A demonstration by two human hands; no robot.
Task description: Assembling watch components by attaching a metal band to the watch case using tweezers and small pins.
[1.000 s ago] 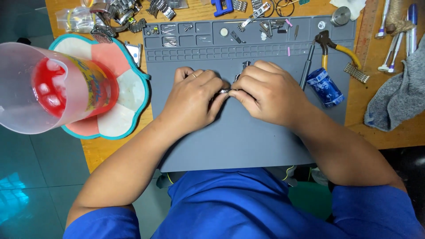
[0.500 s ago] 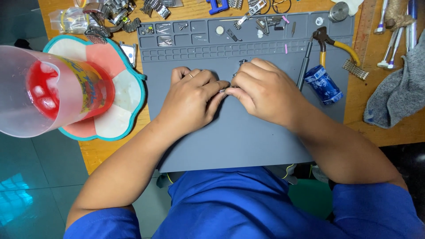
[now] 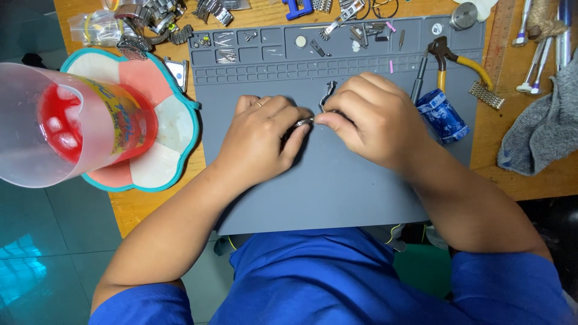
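Both hands meet over the middle of a grey work mat [image 3: 337, 192]. My left hand [image 3: 262, 135] and my right hand [image 3: 367, 117] pinch a small metal watch bracelet [image 3: 327, 95] between their fingertips; a short curved piece of it sticks up above the fingers, and the rest is hidden inside the grip. A ring shows on a finger of my left hand.
A plastic cup with red drink [image 3: 66, 129] stands on a flower-shaped coaster [image 3: 162, 150] at left. Yellow-handled pliers [image 3: 451, 60] and a blue cylinder [image 3: 444, 115] lie right of my hand. Small parts fill the mat's tray slots [image 3: 271, 51]; tools [image 3: 542, 54] and a grey cloth [image 3: 542, 132] lie far right.
Both hands stay joined on the bracelet and have shifted slightly; the view has moved a little, so the mat and cup sit a bit lower in the frame.
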